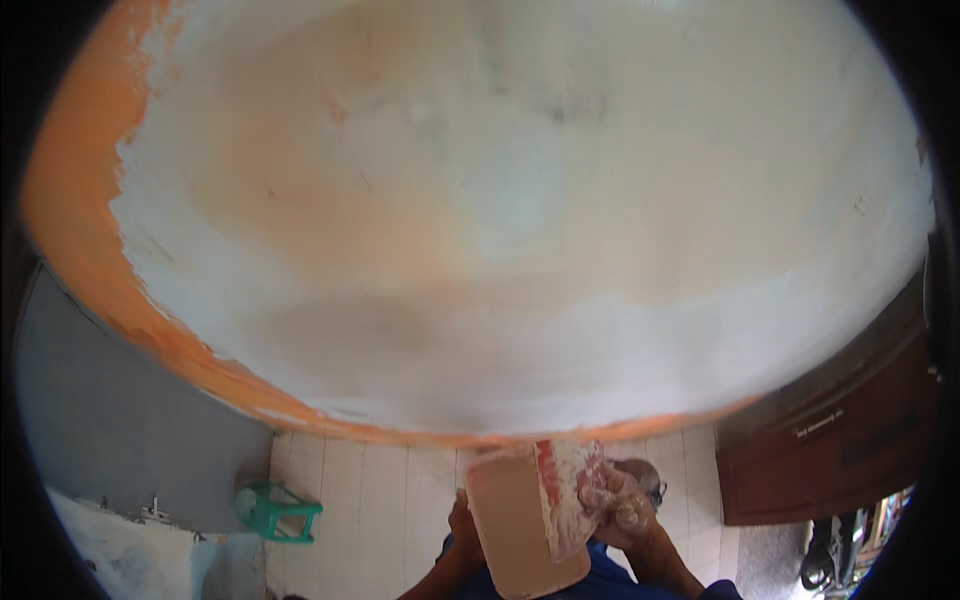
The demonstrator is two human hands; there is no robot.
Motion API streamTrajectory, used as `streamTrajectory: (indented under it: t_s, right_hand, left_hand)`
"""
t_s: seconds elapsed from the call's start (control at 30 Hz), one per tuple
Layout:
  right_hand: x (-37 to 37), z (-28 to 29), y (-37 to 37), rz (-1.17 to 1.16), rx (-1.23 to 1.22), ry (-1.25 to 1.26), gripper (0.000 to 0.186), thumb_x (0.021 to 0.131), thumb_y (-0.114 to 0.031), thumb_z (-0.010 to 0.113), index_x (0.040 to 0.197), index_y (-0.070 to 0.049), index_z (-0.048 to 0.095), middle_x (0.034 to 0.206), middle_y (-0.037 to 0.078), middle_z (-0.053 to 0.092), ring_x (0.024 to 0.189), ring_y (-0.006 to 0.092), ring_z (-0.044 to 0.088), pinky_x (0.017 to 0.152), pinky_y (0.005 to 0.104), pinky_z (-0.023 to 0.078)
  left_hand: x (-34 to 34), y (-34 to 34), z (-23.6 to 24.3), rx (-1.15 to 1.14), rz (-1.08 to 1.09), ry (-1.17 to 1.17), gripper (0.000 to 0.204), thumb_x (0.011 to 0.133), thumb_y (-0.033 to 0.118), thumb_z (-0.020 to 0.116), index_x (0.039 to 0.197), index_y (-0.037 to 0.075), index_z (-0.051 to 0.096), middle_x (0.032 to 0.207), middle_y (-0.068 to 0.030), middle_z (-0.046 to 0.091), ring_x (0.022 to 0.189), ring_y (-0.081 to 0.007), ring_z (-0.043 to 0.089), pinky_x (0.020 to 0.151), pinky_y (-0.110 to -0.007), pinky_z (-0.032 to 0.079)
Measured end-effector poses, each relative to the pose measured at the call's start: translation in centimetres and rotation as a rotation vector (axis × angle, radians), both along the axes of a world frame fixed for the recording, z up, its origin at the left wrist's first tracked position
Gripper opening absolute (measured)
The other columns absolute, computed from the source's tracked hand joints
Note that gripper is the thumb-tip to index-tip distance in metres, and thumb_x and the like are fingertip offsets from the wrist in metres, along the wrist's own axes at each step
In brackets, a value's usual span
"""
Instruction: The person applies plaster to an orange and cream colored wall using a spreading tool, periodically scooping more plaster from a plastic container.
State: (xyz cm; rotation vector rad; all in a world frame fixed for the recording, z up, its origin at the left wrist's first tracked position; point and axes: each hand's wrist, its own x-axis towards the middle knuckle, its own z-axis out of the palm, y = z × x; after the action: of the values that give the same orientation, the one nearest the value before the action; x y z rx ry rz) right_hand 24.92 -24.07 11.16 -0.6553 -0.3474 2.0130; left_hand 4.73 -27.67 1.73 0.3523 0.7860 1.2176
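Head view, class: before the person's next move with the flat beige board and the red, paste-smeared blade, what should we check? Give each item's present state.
1. Flat beige board with rounded corners held by the left hand: ok at its left edge; grip partly hidden.
2. Red, paste-smeared flat blade in the right hand: ok, gripped.
3. Right hand clean: not ok, pale smears on it.
4. Pale, patchy wall coat reaching every edge: not ok, bright orange paint shows at left and below.
5. Coat dry: cannot tell.
6. Green plastic stool away from both hands: ok, off to the left.
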Motion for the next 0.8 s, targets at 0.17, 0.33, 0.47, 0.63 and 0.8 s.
streamTrajectory:
  t_s: [0.17, 0.33, 0.47, 0.63, 0.8]
  right_hand:
    - [1.3, -2.9, 0.2, 0.109, -0.002, 0.005, 0.049, 0.079, -0.003, 0.060, 0.123, 0.006, 0.040, 0.112, 0.015, 0.055, 0.099, 0.0236, 0.058, 0.084, 0.0369, 0.049]
    - [-0.3, -1.4, 0.8, 0.022, 0.075, 0.044, 0.044, 0.075, 0.000, 0.062, 0.116, 0.006, 0.046, 0.105, 0.015, 0.059, 0.089, 0.0220, 0.062, 0.073, 0.0329, 0.052]
    - [-0.1, -2.6, 1.0, -0.101, 0.177, -0.125, 0.051, 0.081, -0.035, 0.064, 0.113, -0.001, 0.045, 0.095, 0.008, 0.056, 0.080, 0.0201, 0.056, 0.073, 0.0312, 0.050]
    - [0.0, 3.1, 5.0, -0.048, 0.244, -0.100, 0.056, 0.072, -0.016, 0.073, 0.116, 0.004, 0.045, 0.109, 0.015, 0.055, 0.096, 0.0222, 0.059, 0.076, 0.0351, 0.052]
    - [-3.6, 17.3, 8.2, -0.204, 0.643, -0.615, 0.034, 0.075, -0.003, 0.066, 0.106, 0.004, 0.053, 0.104, 0.016, 0.059, 0.090, 0.0224, 0.062, 0.068, 0.0294, 0.053]
  left_hand:
    - [0.0, 0.4, 1.4, -0.013, -0.005, -0.028, 0.060, 0.093, 0.052, 0.022, 0.130, 0.007, 0.036, 0.125, -0.0121, 0.047, 0.113, -0.0276, 0.047, 0.094, -0.042, 0.040]
    - [-0.1, 2.0, 2.0, 0.017, 0.038, -0.062, 0.058, 0.093, 0.050, 0.023, 0.128, 0.007, 0.037, 0.123, -0.0116, 0.048, 0.111, -0.0271, 0.048, 0.093, -0.042, 0.041]
    - [-0.1, 3.5, 2.6, 0.093, 0.077, -0.093, 0.056, 0.093, 0.049, 0.023, 0.127, 0.007, 0.038, 0.121, -0.0113, 0.049, 0.110, -0.0267, 0.048, 0.092, -0.041, 0.042]
    - [-0.5, 4.9, 3.6, 0.246, 0.151, -0.136, 0.054, 0.094, 0.048, 0.023, 0.125, 0.007, 0.040, 0.119, -0.0108, 0.050, 0.108, -0.0261, 0.049, 0.090, -0.041, 0.043]
    - [-1.9, 5.6, 4.9, 0.382, 0.260, -0.178, 0.053, 0.094, 0.047, 0.023, 0.123, 0.007, 0.041, 0.117, -0.0104, 0.051, 0.106, -0.0256, 0.050, 0.089, -0.040, 0.044]
